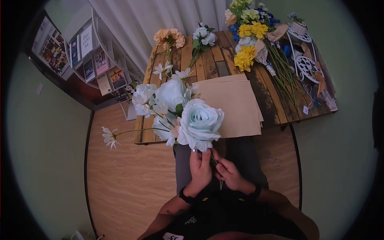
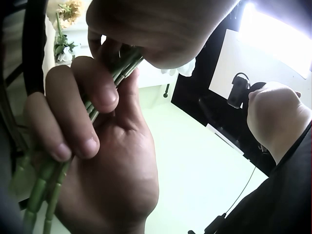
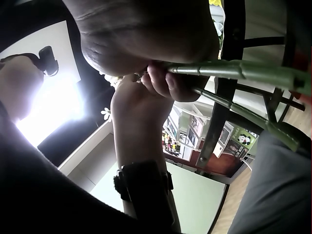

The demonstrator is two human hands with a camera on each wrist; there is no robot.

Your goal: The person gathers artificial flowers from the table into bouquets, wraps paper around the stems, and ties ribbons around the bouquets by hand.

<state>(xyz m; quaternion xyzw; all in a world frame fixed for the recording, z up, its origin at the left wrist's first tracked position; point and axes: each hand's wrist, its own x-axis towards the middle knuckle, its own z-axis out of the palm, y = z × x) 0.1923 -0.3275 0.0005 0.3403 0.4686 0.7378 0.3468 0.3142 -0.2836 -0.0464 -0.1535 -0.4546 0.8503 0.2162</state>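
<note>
Seen from above, seated at a wooden counter [image 1: 224, 60]. Left hand [image 1: 200, 168] wrapped around the green stems [image 2: 114, 73] of a pale blue and white bouquet [image 1: 180, 114], fingers [image 2: 73, 114] curled tight, thumb pressing the stems against them. Bouquet held upright just in front of the counter's near edge, above the lap, with one large pale blue rose [image 1: 201, 122] facing the camera and a white daisy [image 1: 109, 137] drooping out to the left on a long stem. Right hand [image 1: 229, 173] just beside the left, touching it, fingertips [image 3: 163, 83] pinching the stems below the left hand's grip.

On the counter: sheets of brown wrapping paper [image 1: 234, 106] right behind the bouquet, a peach flower bunch [image 1: 170, 38] and a white flower sprig [image 1: 203, 37] at the far edge, a heap of yellow, white and blue flowers [image 1: 250, 36] with long stems at the right. Shelf of brochures [image 1: 94, 60] against the wall at left, wood floor below
</note>
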